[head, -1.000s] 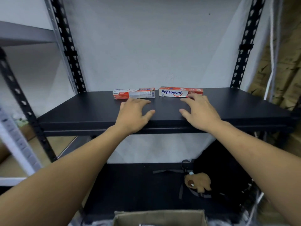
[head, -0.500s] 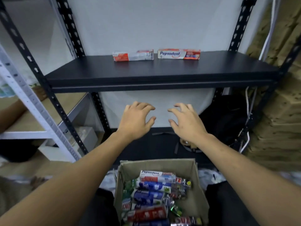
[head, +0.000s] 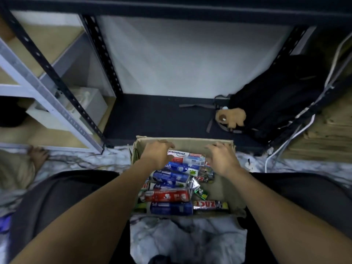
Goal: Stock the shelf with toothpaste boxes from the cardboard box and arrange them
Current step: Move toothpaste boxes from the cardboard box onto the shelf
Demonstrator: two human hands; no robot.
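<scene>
An open cardboard box [head: 224,189] stands on the floor between my knees, filled with several toothpaste boxes in red, blue and white. A white-and-red Pepsodent box [head: 187,158] lies on top at the far end. My left hand [head: 157,154] reaches down over that box's left end, fingers bent, touching or nearly touching it. My right hand [head: 222,158] hovers over its right end with fingers spread and relaxed. Neither hand visibly grips anything. The black shelf [head: 171,6] shows only as its front edge at the top.
A lower black shelf [head: 152,117] holds a black backpack [head: 276,103] with a brown plush charm [head: 231,118]. A grey rack [head: 47,100] stands at left, another person's hand [head: 38,154] beside it. White cables [head: 285,147] hang at right near stacked cardboard.
My view has tilted down from the shelf to the box. Both hands have dropped from the shelf's front edge into the cardboard box, over the top Pepsodent box.
</scene>
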